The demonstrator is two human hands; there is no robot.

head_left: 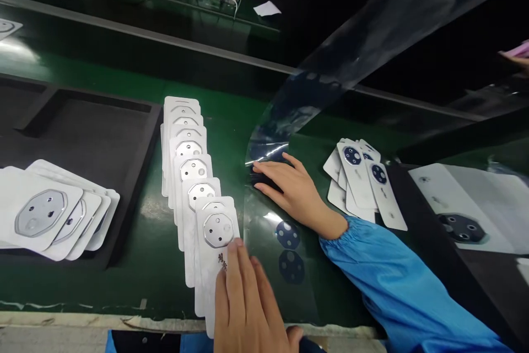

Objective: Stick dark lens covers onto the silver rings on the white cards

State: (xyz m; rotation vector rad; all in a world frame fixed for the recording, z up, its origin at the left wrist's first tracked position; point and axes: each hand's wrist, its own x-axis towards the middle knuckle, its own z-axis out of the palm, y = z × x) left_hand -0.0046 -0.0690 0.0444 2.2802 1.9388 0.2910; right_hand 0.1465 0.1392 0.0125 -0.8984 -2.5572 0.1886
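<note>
Two hands (248, 309) (291, 190) lie flat, palms down.

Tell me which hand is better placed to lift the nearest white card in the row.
Left. The left hand already rests on the nearest card, fingers at its cutout. The right hand lies flat on the clear film, apart from the row.

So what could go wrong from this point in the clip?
1. The left hand presses only the nearest card of the overlapped row; a nudge could skew the row.
2. The right hand pins the clear film strip, which curls upward beyond it; it may spring back or take fingerprints near the dark round stickers.
</note>
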